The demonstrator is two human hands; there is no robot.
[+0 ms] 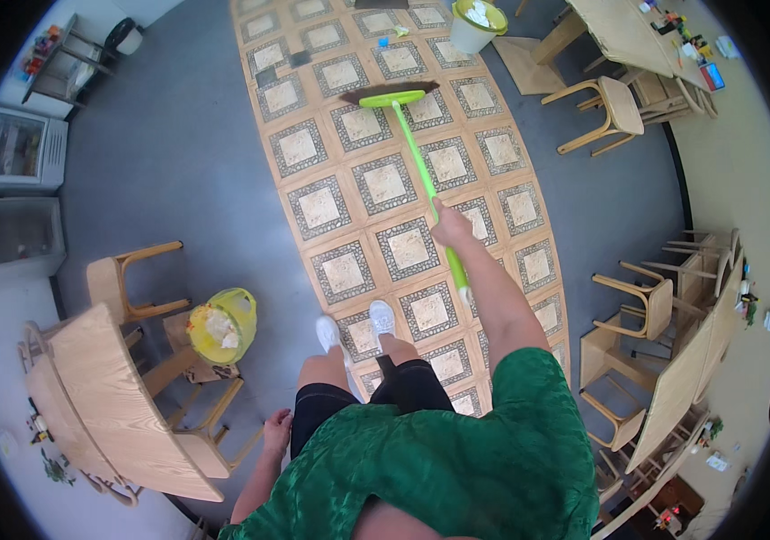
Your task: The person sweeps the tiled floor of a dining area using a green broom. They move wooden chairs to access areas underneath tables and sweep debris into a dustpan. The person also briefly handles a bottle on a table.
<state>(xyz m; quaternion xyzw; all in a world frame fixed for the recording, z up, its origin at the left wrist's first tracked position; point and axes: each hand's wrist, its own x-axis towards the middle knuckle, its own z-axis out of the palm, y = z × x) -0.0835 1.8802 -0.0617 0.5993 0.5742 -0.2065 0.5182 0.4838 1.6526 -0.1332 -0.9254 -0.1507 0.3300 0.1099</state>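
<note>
My right hand is closed round the lime-green handle of a broom, with my arm stretched out ahead. Its wide green head with dark brown bristles rests on the patterned tile floor, well in front of my feet. Below my grip, the lower end of the handle sticks out toward me. At my left side my left hand hangs by my thigh, fingers loosely curled in, and no object shows in it. Past the broom head lie a small blue scrap and a crumpled pale scrap.
A bin with a yellow-green liner stands left of my feet, beside a wooden table and chairs. Another lined white bin is at the far right of the tiles. Wooden chairs and tables line the right; fridges the left wall.
</note>
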